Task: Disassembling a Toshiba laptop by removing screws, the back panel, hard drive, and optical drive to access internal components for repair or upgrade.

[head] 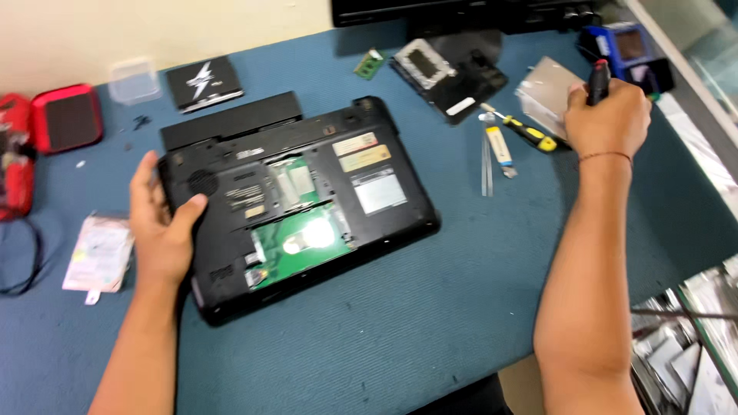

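So I've got the black plastic laptop (296, 204) flipped belly-up in the middle of the frame on the blue-grey felt-topped table (430, 323), with a bottom cover off and the green circuit board showing. My left hand (161, 223) is on the laptop's left edge, fingers wrapped round the side and thumb pressed flat on top near the round speaker grille, so it's clamped on the case. My right hand (607, 115), upper right of the frame, is curled tight into a fist around a black-handled tool with a red tip (598, 83); can't tell what kind of tool, the rest is hidden.

Just left of that hand there's a yellow-and-black screwdriver (523, 131) lying on the table, next to a silvery metal plate (546, 88). The long black battery bar (231, 119) sits right above the laptop, and a red zip case (65, 117) is off in the upper left.
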